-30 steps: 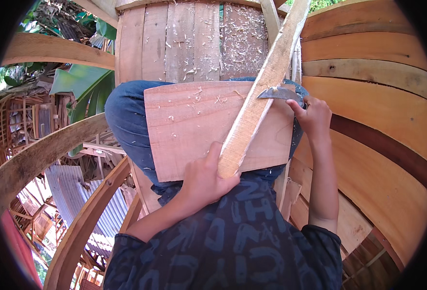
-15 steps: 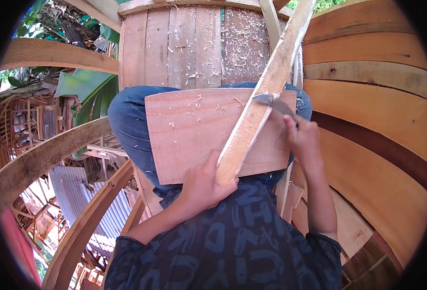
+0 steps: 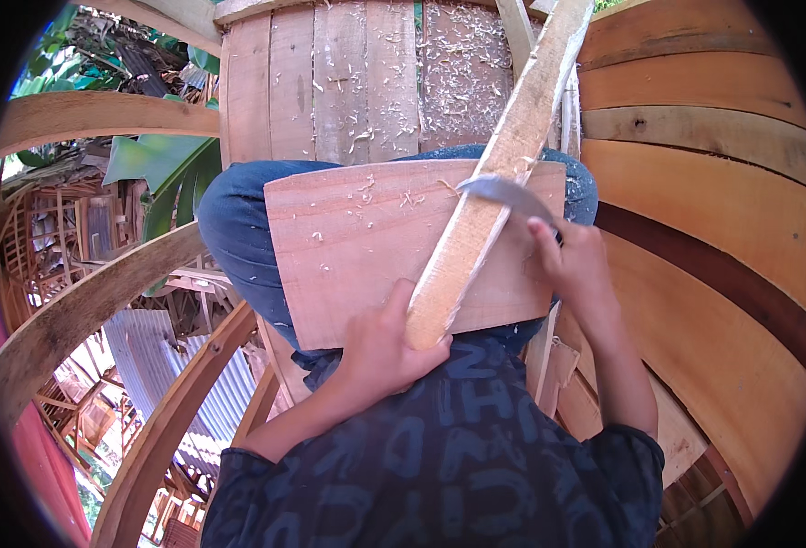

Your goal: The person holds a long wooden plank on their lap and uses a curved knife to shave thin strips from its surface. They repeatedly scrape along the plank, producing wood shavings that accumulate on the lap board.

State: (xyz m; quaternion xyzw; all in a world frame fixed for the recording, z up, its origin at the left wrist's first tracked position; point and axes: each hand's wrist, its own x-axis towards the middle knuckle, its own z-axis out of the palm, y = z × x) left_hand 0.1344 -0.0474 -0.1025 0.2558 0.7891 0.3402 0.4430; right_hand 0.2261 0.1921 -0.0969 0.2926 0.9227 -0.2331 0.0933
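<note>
A long, rough-edged wooden strip [image 3: 512, 142] slants from my lap up toward the far right. My left hand [image 3: 380, 338] is closed round its near end. In my right hand [image 3: 575, 260] is a knife [image 3: 508, 194] with a curved grey blade; the fist hides most of its handle. The blade lies across the strip around its middle, its tip past the left edge. Under the strip, a flat wooden board [image 3: 357, 247] rests across my thighs, with a few curled shavings on it.
Beyond my knees, a plank floor [image 3: 339, 82] is strewn with wood shavings. Orange-brown planks [image 3: 695, 192] form a wall close on the right. Curved wooden rails [image 3: 102, 283] run along the left, with corrugated metal sheet [image 3: 147, 352] and a broad green leaf [image 3: 161, 164] beyond them.
The knife has shifted slightly left and nearer along the strip, so more of its blade lies across the wood. My left hand keeps its hold on the strip's near end.
</note>
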